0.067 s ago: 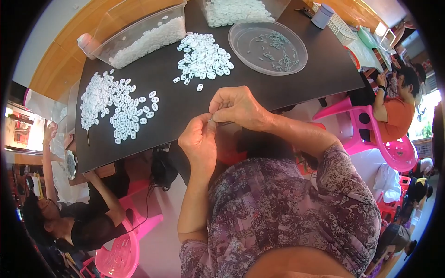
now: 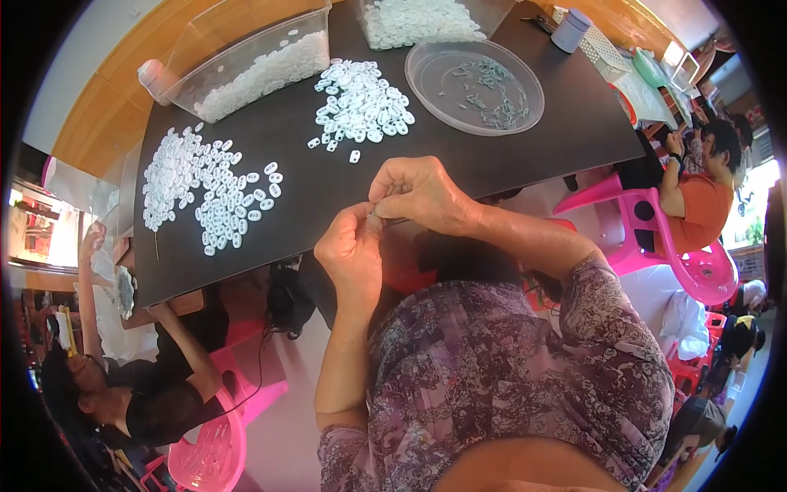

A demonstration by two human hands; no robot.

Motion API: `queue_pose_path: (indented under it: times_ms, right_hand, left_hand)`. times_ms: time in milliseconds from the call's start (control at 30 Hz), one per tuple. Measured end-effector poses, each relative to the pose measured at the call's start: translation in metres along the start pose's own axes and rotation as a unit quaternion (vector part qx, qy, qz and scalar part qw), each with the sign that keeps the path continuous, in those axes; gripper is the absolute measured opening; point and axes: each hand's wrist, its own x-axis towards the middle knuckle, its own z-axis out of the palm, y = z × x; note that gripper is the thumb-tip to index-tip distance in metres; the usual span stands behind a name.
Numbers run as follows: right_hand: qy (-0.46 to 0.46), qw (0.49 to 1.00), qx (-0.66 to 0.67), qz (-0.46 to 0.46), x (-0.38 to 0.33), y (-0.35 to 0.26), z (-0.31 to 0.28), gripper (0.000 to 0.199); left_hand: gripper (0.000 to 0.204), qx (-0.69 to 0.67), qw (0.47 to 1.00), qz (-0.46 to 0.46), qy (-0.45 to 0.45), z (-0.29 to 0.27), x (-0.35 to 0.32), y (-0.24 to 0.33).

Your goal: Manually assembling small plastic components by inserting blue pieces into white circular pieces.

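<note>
My left hand (image 2: 352, 258) and my right hand (image 2: 426, 195) meet fingertip to fingertip just over the table's near edge. Both are closed in a pinch, thumbs against forefingers. A tiny greyish piece shows between the tips, mostly hidden and too small to name. Ahead of my hands lies a heap of small white oval pieces (image 2: 365, 107), with one stray piece (image 2: 354, 156) closest to my right hand. Farther left spreads a second heap of white oval pieces with dark marks (image 2: 221, 197). A round clear shallow tray (image 2: 434, 107) holds small thin grey-green pieces (image 2: 500, 94).
Two clear bins (image 2: 246, 61) (image 2: 393, 41) of white pieces stand at the back of the dark table (image 2: 328, 197). A small bottle (image 2: 156, 80) and a lidded cup (image 2: 571, 29) flank them. People sit at both sides near pink chairs (image 2: 697, 271).
</note>
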Motion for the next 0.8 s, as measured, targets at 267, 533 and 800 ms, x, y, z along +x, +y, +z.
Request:
queue_pose_path:
  times_ms: [267, 533, 800]
  right_hand:
    - [-0.016, 0.998, -0.061, -0.015, 0.013, -0.002, 0.000, 0.009]
    - [0.112, 0.920, -0.336, -0.169, 0.059, 0.026, -0.017, 0.014]
    - [0.130, 0.801, -0.535, -0.234, 0.075, 0.037, 0.002, 0.016]
  left_hand:
    - [0.011, -0.181, 0.980, -0.083, 0.004, -0.007, 0.009, -0.003]
    - [0.012, -0.215, 0.972, -0.089, 0.042, -0.014, 0.019, -0.010]
    - [0.012, -0.205, 0.972, -0.097, 0.054, -0.015, 0.021, -0.009]
